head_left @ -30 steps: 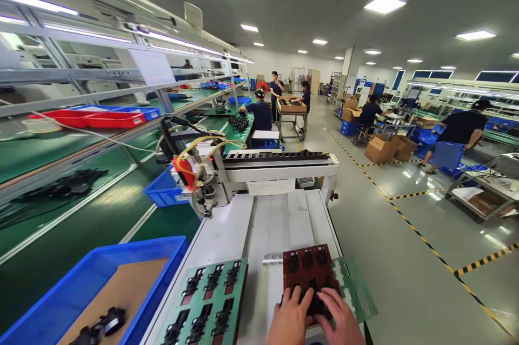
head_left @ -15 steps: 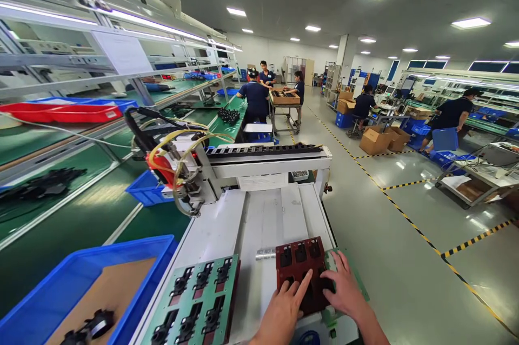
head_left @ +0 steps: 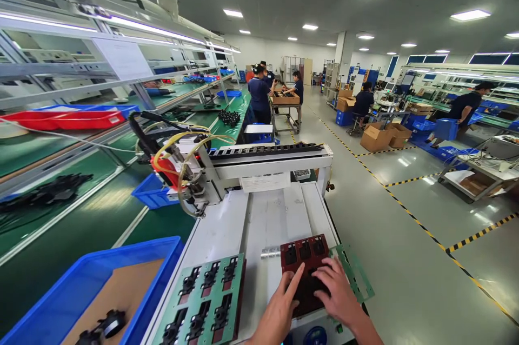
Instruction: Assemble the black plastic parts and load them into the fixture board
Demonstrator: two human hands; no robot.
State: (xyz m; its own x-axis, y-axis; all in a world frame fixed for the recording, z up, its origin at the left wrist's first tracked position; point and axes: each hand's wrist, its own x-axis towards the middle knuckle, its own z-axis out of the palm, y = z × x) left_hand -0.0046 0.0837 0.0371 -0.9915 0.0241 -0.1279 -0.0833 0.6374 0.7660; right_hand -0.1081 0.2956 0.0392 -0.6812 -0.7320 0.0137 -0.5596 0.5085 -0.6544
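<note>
In the head view a dark red fixture plate [head_left: 305, 246] with black parts in its pockets lies at the front of the white machine bed. My left hand [head_left: 278, 307] rests at the plate's left front, index finger stretched out over it and fingers apart. Over the plate's right side is my right hand [head_left: 339, 292], its fingers spread and bent downward at the black parts. My hands cover the plate's front pockets in part. A green frame plate [head_left: 352, 269] sticks out beyond my right hand. On the left, a second plate with a green top [head_left: 203, 302] carries several black parts.
A gantry [head_left: 271, 164] spans the bed, with a tool head [head_left: 188, 188] at its left. A blue bin [head_left: 93, 274] with black parts stands at left, near the green bench [head_left: 97, 210]. Several people work farther back. Striped floor tape [head_left: 405, 215] runs along the aisle.
The view has shifted slightly, so the bed and plates appear farther right. My right hand has moved inward over the red plate, showing more of the green frame. My left hand stays beside the plate.
</note>
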